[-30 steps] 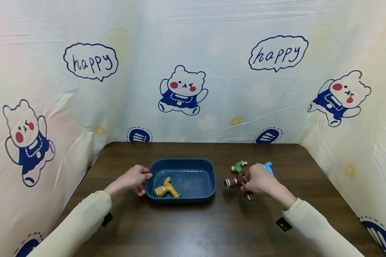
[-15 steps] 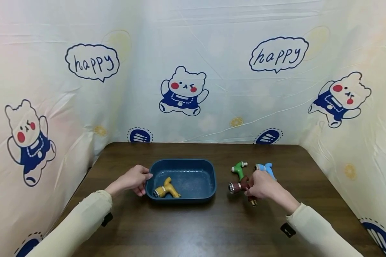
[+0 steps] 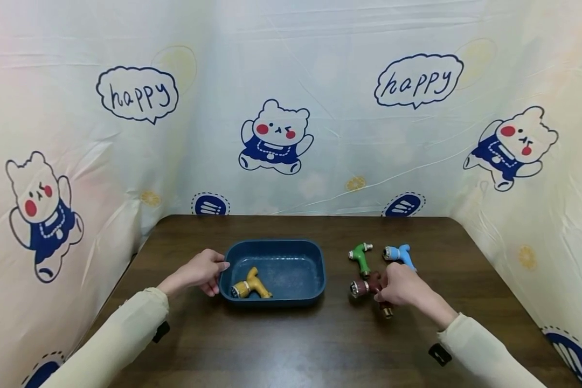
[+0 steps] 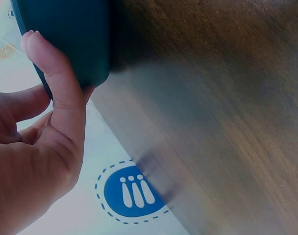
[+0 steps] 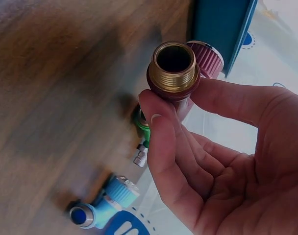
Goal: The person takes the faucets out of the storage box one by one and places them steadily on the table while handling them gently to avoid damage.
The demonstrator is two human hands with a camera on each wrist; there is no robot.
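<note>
My left hand (image 3: 203, 271) grips the left end of a dark blue rectangular basin (image 3: 291, 302), thumb at the rim and fingers against the outer wall. Inside the basin, at its front left, lies a yellow faucet (image 3: 255, 281). My right hand (image 3: 404, 286) pinches a dark red faucet (image 3: 367, 286) between thumb and fingers, to the right of the basin. In the right wrist view the faucet's brass threaded end (image 5: 173, 81) points towards the camera, with its ribbed red knob (image 5: 207, 58) behind. Part of its body is hidden by my fingers.
A green faucet (image 3: 361, 258) lies just beyond the red one, overlapped by it in the head view. Behind my right hand is a light blue faucet (image 3: 402, 255). All are on a brown wooden table (image 3: 271, 345), with a printed curtain (image 3: 349, 134) around it.
My right hand has moved right and towards me with the dark red faucet, uncovering more of the green and light blue ones. The left hand stays on the basin.
</note>
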